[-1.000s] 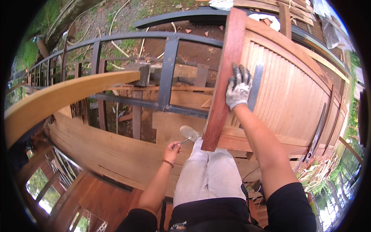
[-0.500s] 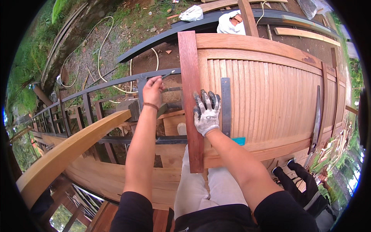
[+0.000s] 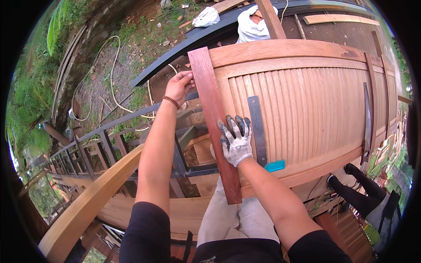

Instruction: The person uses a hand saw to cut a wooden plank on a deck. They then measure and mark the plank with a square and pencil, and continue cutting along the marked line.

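A reddish-brown board (image 3: 215, 122) lies across the left end of a slatted wooden panel (image 3: 302, 109). My right hand (image 3: 237, 138), in a grey-white glove with dark fingertips, rests flat with fingers spread, over the board's right edge and the panel. My left hand (image 3: 182, 85) is bare, with a beaded bracelet, and its fingers are pinched together at the board's upper left edge. The thin pencil-like stick seen in it earlier is hidden now. Right of my glove lies a grey metal straight blade (image 3: 257, 127), with a teal piece (image 3: 275, 165) at its lower end.
A handsaw (image 3: 367, 118) lies toward the panel's right end. Dark metal framing (image 3: 180, 153) and a thick light beam (image 3: 94, 197) stand at left. White sacks (image 3: 253, 25) lie beyond the panel. Another person's dark-clad legs (image 3: 357, 186) show at lower right.
My left hand has moved up and right to the board's edge, and the stick has gone out of sight. My right hand stays flat on the board. The whole view has tilted slightly.
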Demonstrator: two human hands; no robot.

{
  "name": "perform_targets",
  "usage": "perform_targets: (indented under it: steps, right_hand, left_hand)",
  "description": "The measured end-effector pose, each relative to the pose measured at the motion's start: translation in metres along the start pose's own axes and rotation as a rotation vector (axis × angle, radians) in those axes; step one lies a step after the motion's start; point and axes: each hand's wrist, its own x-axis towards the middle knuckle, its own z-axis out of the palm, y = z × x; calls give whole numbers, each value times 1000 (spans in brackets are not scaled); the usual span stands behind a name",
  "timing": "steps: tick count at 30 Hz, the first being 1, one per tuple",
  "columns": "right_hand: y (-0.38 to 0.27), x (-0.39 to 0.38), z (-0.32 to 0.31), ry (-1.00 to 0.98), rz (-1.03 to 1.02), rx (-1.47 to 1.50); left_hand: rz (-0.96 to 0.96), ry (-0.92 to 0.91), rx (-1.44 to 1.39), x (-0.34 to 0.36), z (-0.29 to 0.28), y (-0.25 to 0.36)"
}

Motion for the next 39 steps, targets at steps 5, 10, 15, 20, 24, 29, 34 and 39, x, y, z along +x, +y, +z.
perform_targets:
  steps: [5, 10, 15, 20, 24, 29, 34, 39]
  right_hand:
    - [-1, 1, -5, -6, 11, -20]
    - [0, 1, -4, -9, 35, 5]
    - [-4, 2, -5, -25, 36, 13]
    - [-4, 2, -5, -11, 30, 17]
    - [-5, 3, -6, -15, 40, 6]
    - [-4, 3, -5, 1, 32, 12]
    - [-2, 3, -5, 31, 19, 14]
    - [-2, 4, -7, 33, 13, 26]
  left_hand:
    - [16, -24, 36, 9, -3, 7]
    - [22, 6, 28, 16, 2, 12]
    - [44, 77, 12, 28, 1, 18]
    - [-47, 34, -18, 41, 1, 24]
    - [-97, -21, -20, 37, 2, 23]
    - [-123, -52, -34, 40, -3, 22]
    - [-125, -126, -54, 43, -7, 21]
    - [-105, -75, -39, 46, -9, 15]
